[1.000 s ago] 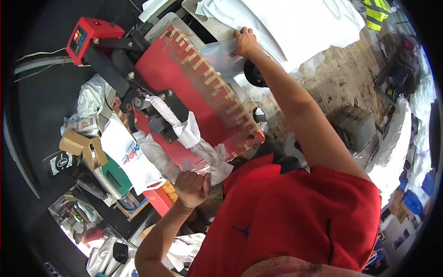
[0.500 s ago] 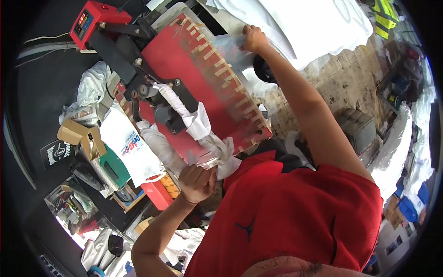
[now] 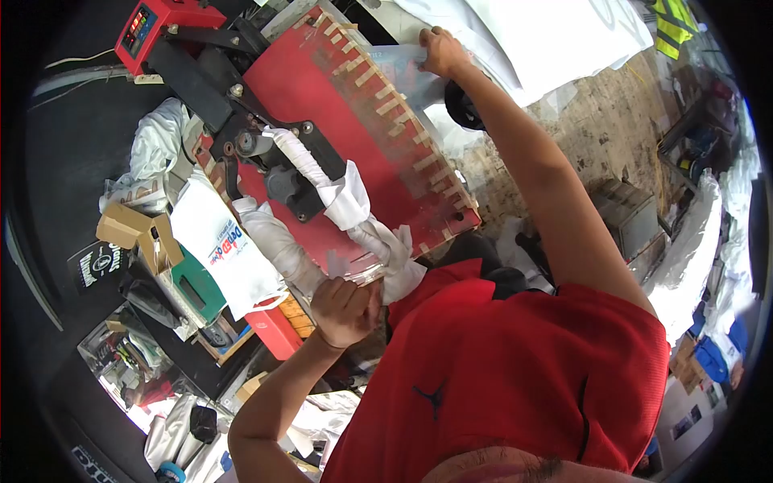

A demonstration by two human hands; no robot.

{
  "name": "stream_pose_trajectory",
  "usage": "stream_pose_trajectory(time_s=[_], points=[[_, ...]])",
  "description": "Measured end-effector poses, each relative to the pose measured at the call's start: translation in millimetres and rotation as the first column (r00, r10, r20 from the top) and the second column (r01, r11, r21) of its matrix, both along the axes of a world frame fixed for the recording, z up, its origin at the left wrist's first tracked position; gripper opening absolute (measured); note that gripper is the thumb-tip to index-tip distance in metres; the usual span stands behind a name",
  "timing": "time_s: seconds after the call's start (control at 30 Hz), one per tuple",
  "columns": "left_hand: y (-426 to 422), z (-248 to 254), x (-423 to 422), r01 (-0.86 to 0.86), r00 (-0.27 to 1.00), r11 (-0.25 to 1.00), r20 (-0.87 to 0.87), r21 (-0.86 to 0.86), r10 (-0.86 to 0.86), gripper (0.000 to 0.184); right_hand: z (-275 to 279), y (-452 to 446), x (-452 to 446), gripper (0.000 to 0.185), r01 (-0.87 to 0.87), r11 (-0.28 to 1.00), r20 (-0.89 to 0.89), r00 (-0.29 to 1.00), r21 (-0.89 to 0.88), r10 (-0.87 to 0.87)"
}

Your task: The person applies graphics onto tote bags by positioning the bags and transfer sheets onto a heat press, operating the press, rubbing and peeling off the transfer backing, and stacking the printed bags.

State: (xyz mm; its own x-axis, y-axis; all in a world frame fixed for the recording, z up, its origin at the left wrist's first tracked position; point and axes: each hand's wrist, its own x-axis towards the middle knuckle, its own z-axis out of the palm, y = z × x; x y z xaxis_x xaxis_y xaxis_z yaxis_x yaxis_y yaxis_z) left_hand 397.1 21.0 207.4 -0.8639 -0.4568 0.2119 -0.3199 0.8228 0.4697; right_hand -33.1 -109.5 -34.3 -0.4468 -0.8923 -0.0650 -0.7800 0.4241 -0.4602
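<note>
Head view: hands at a red slab, clear film and wrapped bars

Head view. Right hand at the clear film, fingers bent and partly open at its upper edge; how firm the hold is, cannot tell. Film thin, see-through, bluish, faint print; lies between the taped edge of the red slab and the white cloth. Left hand curled closed at the lower end of a wrapped bar; whether the fingers go round it, cannot tell.

Slab: flat, four-cornered, scuffed grey along one side, short pale tape strips over the rim. Both bars bound in creased white wrap; the second bar crosses the slab, loose folds midway. Cloth smooth, broad, softly rippled. Floor mottled brown, worn.

Containers: cardboard box, flaps open, contents too small to tell. White plastic bag, smooth, red and blue lettering, cut-out handle; contents hidden. Green box beside the bag, inside unclear. Red box just below the bag, hard-edged. Metal box right of the slab, dull grey, angular; contents not readable.
</note>
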Motion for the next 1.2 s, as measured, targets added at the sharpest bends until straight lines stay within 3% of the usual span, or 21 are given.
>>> stream_pose_trajectory(time_s=[0.07, 0.1, 0.13, 0.17, 0.23, 0.27, 0.33, 0.37, 0.47, 0.6, 0.7, 0.77, 0.8, 0.83, 0.93, 1.0, 1.07, 1.1, 1.13, 1.17, 1.2], points=[[0.0, -0.5, 0.9, 0.002, 1.0, 1.0, -0.001, 0.002, -0.002, 0.033, -3.3, 1.8, -7.0, 0.049, -0.002, 1.0, 0.093, 0.996, -0.021, 0.004], [0.3, -1.9, 1.9, 0.004, 1.0, 1.0, -0.001, 0.0, -0.004, 0.033, 13.1, 8.5, -9.0, 0.046, 0.071, 0.996, 0.334, 0.941, -0.051, -0.05], [-0.1, -3.2, 2.1, 0.007, 1.0, 1.0, -0.003, -0.003, -0.007, 0.033, 26.9, 15.9, -11.0, 0.042, 0.15, 0.987, 0.554, 0.827, -0.063, -0.09], [-0.9, -3.4, 1.3, 0.009, 1.0, 1.0, -0.009, -0.001, -0.009, 0.033, 38.2, 26.0, -13.2, 0.038, 0.229, 0.964, 0.657, 0.749, -0.137, -0.084], [-1.2, -2.4, 0.3, 0.022, 0.999, 1.0, -0.028, -0.007, -0.022, 0.033, 59.4, 45.9, -19.9, 0.032, 0.323, 0.891, 0.833, 0.544, -0.318, 0.101], [-0.8, -4.5, 1.3, 0.028, 0.999, 1.0, -0.037, -0.002, -0.028, 0.033, 72.6, 59.0, -22.5, 0.032, 0.325, 0.891, 0.829, 0.552, -0.317, 0.093], [-1.3, -11.5, 4.1, 0.035, 0.999, 0.996, -0.019, -0.083, -0.036, 0.036, 106.0, 87.6, -23.6, 0.034, 0.488, 0.806, 0.942, 0.184, -0.334, 0.279], [-1.9, -12.8, 3.6, 0.042, 0.998, 0.996, -0.035, -0.085, -0.045, 0.036, 117.4, 101.3, -23.1, 0.034, 0.489, 0.802, 0.939, 0.201, -0.343, 0.279], [0.9, -13.8, 7.0, 0.026, 0.996, 0.992, -0.079, -0.125, -0.036, 0.036, 151.2, 139.8, -14.1, 0.034, 0.577, 0.728, 0.911, 0.071, -0.37, 0.406], [6.0, 3.1, 10.9, -0.007, 0.996, 0.993, -0.087, -0.115, -0.003, 0.035, 181.0, 183.9, 8.0, 0.032, 0.585, 0.716, 0.911, 0.108, -0.382, 0.398], [9.7, 2.8, 13.4, -0.055, 0.975, 0.989, -0.221, -0.141, 0.023, 0.036, 199.2, 220.1, 26.0, 0.025, 0.538, 0.738, 0.91, 0.309, -0.408, 0.277], [13.9, 13.3, 17.3, -0.08, 0.979, 0.995, -0.195, -0.065, 0.065, 0.034, 220.9, 248.4, 40.3, 0.028, 0.556, 0.729, 0.889, 0.43, -0.4, 0.16], [14.0, 11.4, 18.5, -0.067, 0.96, 0.996, -0.274, -0.06, 0.048, 0.033, 225.9, 264.5, 40.4, 0.033, 0.539, 0.724, 0.845, 0.524, -0.43, 0.112], [14.9, 12.3, 19.7, -0.07, 0.96, 0.996, -0.277, -0.061, 0.051, 0.033, 235.7, 279.8, 43.7, 0.039, 0.537, 0.73, 0.844, 0.527, -0.423, 0.101], [18.7, 16.2, 26.2, -0.128, 0.89, 0.976, -0.414, 0.179, 0.193, 0.032, 266.7, 322.0, 64.0, 0.044, 0.505, 0.784, 0.795, 0.606, -0.36, -0.026], [15.9, 6.8, 34.8, -0.098, 0.853, 0.954, -0.47, 0.285, 0.228, 0.028, 284.8, 341.9, 80.6, 0.047, 0.387, 0.879, 0.696, 0.712, -0.28, -0.092], [17.2, 19.0, 44.9, -0.096, 0.841, 0.937, -0.475, 0.337, 0.257, 0.026, 292.2, 357.4, 104.5, 0.048, 0.313, 0.927, 0.671, 0.735, -0.207, -0.098], [19.9, 33.4, 50.9, -0.04, 0.821, 0.876, -0.485, 0.48, 0.303, 0.026, 291.6, 362.2, 111.1, 0.05, 0.248, 0.961, 0.644, 0.756, -0.12, -0.114], [21.9, 48.3, 57.0, 0.02, 0.798, 0.794, -0.488, 0.607, 0.353, 0.025, 273.3, 365.7, 113.4, 0.041, 0.109, 0.988, 0.581, 0.814, -0.11, -0.025], [20.5, 63.4, 66.4, 0.028, 0.781, 0.83, -0.531, 0.556, 0.329, 0.031, 256.9, 368.7, 115.5, 0.034, -0.021, 1.0, 0.55, 0.835, -0.008, 0.022], [20.1, 75.6, 76.7, 0.148, 0.69, 0.803, -0.642, 0.578, 0.335, 0.032, 247.4, 368.5, 124.3, 0.028, -0.144, 0.985, 0.522, 0.85, 0.098, 0.072]])
